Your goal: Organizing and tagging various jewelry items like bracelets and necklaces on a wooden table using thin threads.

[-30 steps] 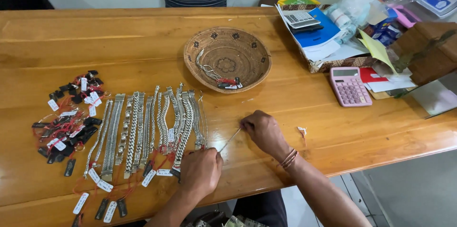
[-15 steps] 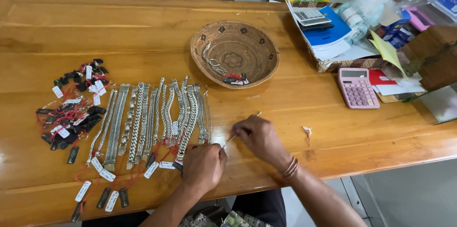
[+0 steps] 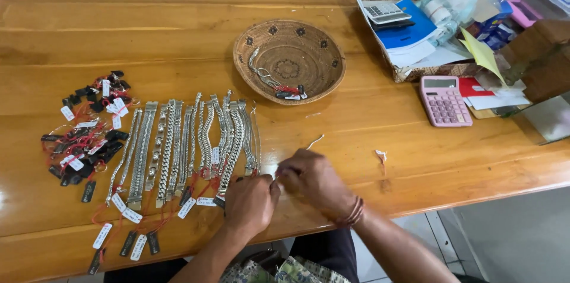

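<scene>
Several silver chain bracelets (image 3: 190, 143) lie side by side on the wooden table (image 3: 148, 39), each with a red string and a small tag at its near end. My left hand (image 3: 249, 203) is closed at the near end of the rightmost bracelets. My right hand (image 3: 313, 179) is right beside it, fingers pinched on a thin pale string (image 3: 314, 140) that runs up and to the right. The fingertips of both hands meet and hide what lies between them.
A woven basket (image 3: 323, 78) holding a chain and a red tag sits beyond the bracelets. A heap of black and white tags (image 3: 89, 125) lies at the left. A pink calculator (image 3: 444, 100), papers and boxes (image 3: 409, 36) fill the right side. A string scrap (image 3: 381, 155) lies nearby.
Both hands have drawn closer together at the near end of the bracelets. The camera has tilted slightly, shifting the whole table view.
</scene>
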